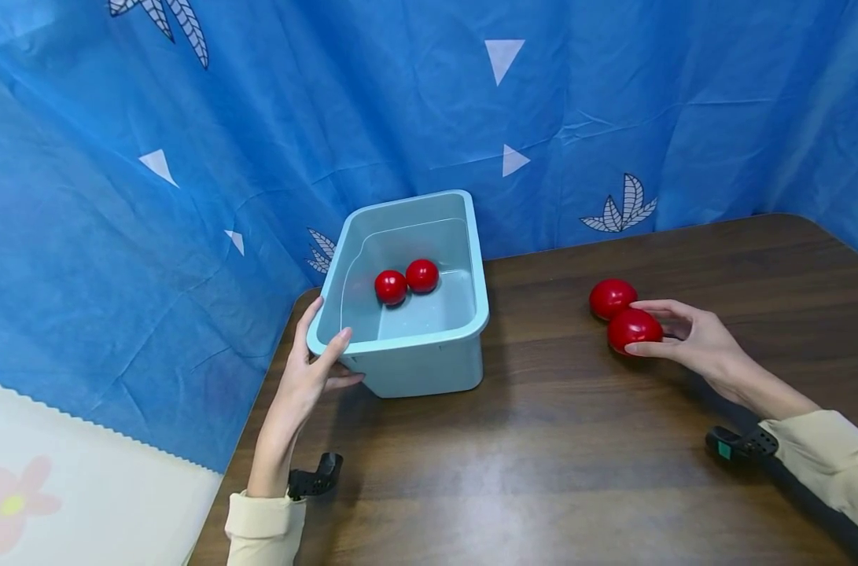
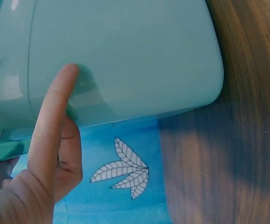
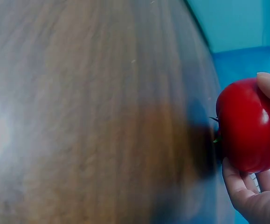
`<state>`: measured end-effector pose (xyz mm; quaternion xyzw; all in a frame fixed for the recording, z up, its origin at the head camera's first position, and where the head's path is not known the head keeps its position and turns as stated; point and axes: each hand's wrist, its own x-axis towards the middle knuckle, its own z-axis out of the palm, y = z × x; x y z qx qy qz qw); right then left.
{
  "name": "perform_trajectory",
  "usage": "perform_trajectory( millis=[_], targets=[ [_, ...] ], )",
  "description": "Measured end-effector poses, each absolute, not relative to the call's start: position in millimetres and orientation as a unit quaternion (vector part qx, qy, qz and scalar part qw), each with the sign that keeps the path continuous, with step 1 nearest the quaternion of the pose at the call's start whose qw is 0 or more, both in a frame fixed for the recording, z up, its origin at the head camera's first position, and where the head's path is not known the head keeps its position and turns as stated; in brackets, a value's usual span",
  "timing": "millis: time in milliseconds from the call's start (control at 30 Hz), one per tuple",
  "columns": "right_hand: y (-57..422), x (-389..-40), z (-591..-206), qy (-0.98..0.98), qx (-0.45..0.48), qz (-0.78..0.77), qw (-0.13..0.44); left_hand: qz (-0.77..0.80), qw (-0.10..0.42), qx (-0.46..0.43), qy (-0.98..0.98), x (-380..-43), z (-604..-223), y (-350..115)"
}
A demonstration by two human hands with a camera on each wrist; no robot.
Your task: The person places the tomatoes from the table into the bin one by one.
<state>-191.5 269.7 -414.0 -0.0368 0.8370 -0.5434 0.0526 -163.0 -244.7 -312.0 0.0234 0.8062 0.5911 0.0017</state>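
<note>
My left hand (image 1: pixel 307 385) grips the near left corner of a light blue plastic bin (image 1: pixel 421 365), thumb at the rim. In the left wrist view, one finger of that hand (image 2: pixel 46 144) lies along the outside of the bin (image 2: pixel 144 56). Two red tomatoes rest on the bin floor, a left one (image 1: pixel 390 288) and a right one (image 1: pixel 422 275). Over the table at the right, my right hand (image 1: pixel 708 346) holds a tomato (image 1: pixel 630 332) between thumb and fingers. Green stem bits show on that tomato (image 3: pixel 249 126) in the right wrist view. Just behind it sits another tomato (image 1: pixel 610 296).
The dark wooden table (image 1: pixel 542 456) carries the bin at its back left. A blue patterned curtain (image 1: pixel 414 102) hangs along the back and left edges. White flowered cloth (image 1: pixel 82 487) lies at the lower left. Black bands circle both wrists.
</note>
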Motion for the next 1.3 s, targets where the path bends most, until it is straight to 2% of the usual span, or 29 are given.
perform_trajectory(
  millis=[267,467,967,1300],
  targets=[
    [255.0,-192.5,-392.1,0.825,-0.055,-0.563,0.018,0.589,0.004,0.015,0.808,-164.1,-313.1,-243.3],
    [228.3,-204.6,-361.9,0.81,-0.083,-0.58,0.003,0.589,0.0,0.007,0.808,-163.1,-313.9,-243.4],
    [140.7,-242.7,-271.4,0.761,-0.158,-0.629,0.003,0.599,-0.004,0.007,0.801,-155.2,-315.1,-236.9],
    [107.6,-263.8,-245.8,0.746,-0.186,-0.639,0.014,0.607,0.005,0.02,0.795,-158.4,-315.5,-220.3]
  ],
)
